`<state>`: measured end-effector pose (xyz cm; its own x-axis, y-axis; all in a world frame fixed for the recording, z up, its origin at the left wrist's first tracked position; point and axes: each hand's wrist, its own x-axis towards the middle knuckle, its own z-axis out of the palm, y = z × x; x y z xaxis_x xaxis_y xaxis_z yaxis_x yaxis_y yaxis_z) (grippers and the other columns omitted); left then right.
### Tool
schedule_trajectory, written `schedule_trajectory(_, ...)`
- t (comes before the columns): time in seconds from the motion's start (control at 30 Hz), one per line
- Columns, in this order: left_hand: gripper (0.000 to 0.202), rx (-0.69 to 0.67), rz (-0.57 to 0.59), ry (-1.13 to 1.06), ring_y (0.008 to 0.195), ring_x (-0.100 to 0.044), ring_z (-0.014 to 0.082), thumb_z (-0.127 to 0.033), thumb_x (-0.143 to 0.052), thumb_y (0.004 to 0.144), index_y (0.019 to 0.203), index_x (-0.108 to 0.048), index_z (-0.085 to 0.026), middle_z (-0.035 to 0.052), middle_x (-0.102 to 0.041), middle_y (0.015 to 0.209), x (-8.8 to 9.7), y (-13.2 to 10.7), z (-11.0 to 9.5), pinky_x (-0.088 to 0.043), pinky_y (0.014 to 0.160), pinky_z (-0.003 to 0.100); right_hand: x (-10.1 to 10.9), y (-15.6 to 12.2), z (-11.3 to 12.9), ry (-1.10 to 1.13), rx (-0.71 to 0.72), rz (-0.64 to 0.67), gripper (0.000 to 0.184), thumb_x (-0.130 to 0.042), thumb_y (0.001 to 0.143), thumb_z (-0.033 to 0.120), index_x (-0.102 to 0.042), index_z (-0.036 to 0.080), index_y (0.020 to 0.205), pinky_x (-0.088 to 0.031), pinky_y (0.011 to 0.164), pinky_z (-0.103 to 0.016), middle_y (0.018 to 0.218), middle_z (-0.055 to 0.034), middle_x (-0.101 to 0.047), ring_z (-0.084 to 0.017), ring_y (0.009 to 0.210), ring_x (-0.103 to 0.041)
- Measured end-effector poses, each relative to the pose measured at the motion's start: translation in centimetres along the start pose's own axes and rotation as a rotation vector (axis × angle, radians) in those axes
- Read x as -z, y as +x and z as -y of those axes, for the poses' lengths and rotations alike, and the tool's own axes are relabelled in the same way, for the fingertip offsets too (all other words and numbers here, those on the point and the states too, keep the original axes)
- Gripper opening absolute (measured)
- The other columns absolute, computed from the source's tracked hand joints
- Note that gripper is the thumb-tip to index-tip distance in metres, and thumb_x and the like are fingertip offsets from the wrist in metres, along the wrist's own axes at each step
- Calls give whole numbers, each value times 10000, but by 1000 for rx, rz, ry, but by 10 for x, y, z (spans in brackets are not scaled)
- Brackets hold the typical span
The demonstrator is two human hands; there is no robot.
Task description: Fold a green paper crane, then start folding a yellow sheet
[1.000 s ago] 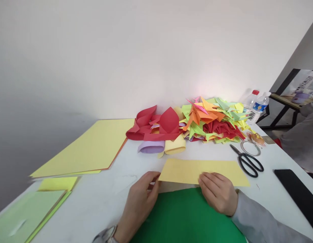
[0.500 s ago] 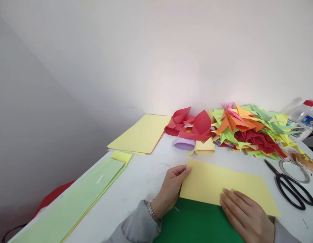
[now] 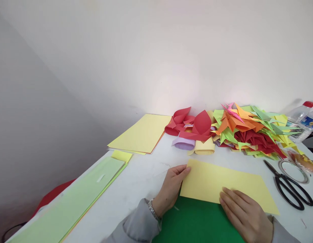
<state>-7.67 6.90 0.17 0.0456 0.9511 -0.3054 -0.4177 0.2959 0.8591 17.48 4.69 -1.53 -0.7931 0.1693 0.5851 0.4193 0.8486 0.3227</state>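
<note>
Pale yellow rectangular paper sheet (image 3: 212, 179): where is it sitting, what's holding it?

Lying lengthwise ahead of the person, near edge overlapping a dark green sheet (image 3: 194, 221) in view. Can't tell if it's touching the green. Left hand (image 3: 168, 189) is pinching the left end near the far corner, thumb on top.

And the right?

Right hand (image 3: 247, 211) is laying its fingers close together over the near edge, right of middle. Thumb isn't showing, so can't tell if it's pinching too.

How should they be handling it?

My read: left should be pinching lightly so the corner isn't creasing. Right should be pressing along the fingers' length, not just the tips, so the paper isn't bowing between hands. Worth checking the near edge isn't skewing.

Surface?

White tabletop (image 3: 146, 179), showing faint marks. Black-handled scissors (image 3: 279, 174) are lying just beyond the right end. Long pale green paper stack (image 3: 82, 202) is running along the left side; broad yellow paper stack (image 3: 142, 131) is lying behind it.

Room?

Plain off-white wall (image 3: 146, 60) is rising behind, darkening leftward. Heap of multicoloured folded paper pieces (image 3: 247, 130) is sitting before it, curled red paper shapes (image 3: 200, 123) beside. Clear red-capped plastic bottle (image 3: 296, 114) is sitting far right.
</note>
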Motion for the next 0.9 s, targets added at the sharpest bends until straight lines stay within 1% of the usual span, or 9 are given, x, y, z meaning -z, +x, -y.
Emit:
schedule_trajectory(0.17, 441, 1, -26, 19, 753, -703, 250, -463, -842, 596, 879, -765, -133, 89, -758, 801, 2, 2, 3, -540, 654, 320, 0, 0, -1, 6, 13, 10, 376, -338, 955, 83, -708, 87, 1020, -546, 865, -378, 1045, -142, -741, -255, 1046, -670)
schedule_trajectory(0.23, 451, 3, -33, 22, 729, -700, 241, -480, -839, 597, 874, -765, -132, 89, -758, 808, 2, 2, 3, -532, 636, 311, 0, 1, -1, 8, 7, 10, 401, -311, 959, 77, -707, 87, 1022, -551, 856, -376, 1044, -138, -742, -251, 1045, -670)
schedule_trajectory(0.33, 460, 3, -33, 14, 722, -700, 234, -493, -841, 589, 865, -765, -133, 89, -760, 817, 2, 3, 4, -530, 635, 304, 0, 2, 0, 14, 3, 10, 452, -260, 964, 63, -710, 80, 1006, -559, 829, -382, 1033, -137, -745, -258, 1029, -677)
schedule_trajectory(0.47, 459, 9, -40, -8, 738, -704, 244, -483, -851, 574, 861, -766, -135, 91, -760, 812, 1, 3, 3, -539, 636, 311, 1, 2, -1, 10, 12, 16, 447, -267, 961, 52, -711, 72, 1007, -564, 821, -386, 1050, -152, -738, -264, 1034, -676)
schedule_trajectory(0.63, 442, 17, -44, -5, 742, -707, 253, -438, -866, 563, 859, -765, -127, 97, -758, 791, 0, 3, 2, -543, 627, 313, 0, 0, -1, 7, 14, 20, 467, -244, 963, 45, -708, 68, 1016, -574, 803, -384, 1063, -147, -735, -274, 1033, -679)
schedule_trajectory(0.7, 446, 17, -41, -2, 736, -707, 243, -454, -859, 574, 861, -764, -127, 98, -759, 804, 0, 3, 2, -539, 623, 301, -3, -1, 0, 21, 2, 19, 394, -313, 966, 70, -699, 72, 1048, -568, 826, -393, 1073, -150, -730, -275, 1043, -677)
schedule_trajectory(0.8, 474, 12, -35, 2, 723, -705, 227, -500, -845, 586, 862, -761, -124, 101, -761, 829, 1, 3, 4, -528, 608, 281, -8, -2, 3, 31, -47, -16, 209, -545, 929, 154, -690, 102, 1071, -546, 899, -393, 1057, -129, -736, -260, 1061, -671)
schedule_trajectory(0.83, 484, 10, -34, 3, 723, -705, 224, -507, -844, 585, 866, -760, -123, 102, -761, 835, 1, 3, 4, -527, 607, 277, -9, -1, 3, 32, -61, -27, 195, -598, 909, 177, -692, 109, 1065, -542, 910, -389, 1045, -119, -740, -256, 1062, -670)
schedule_trajectory(0.9, 497, 7, -35, 2, 728, -704, 222, -510, -849, 575, 872, -759, -122, 101, -761, 840, 1, 3, 4, -525, 611, 271, -9, 1, 4, 28, -69, -34, 188, -621, 901, 204, -699, 113, 1045, -551, 899, -380, 1028, -107, -747, -255, 1054, -672)
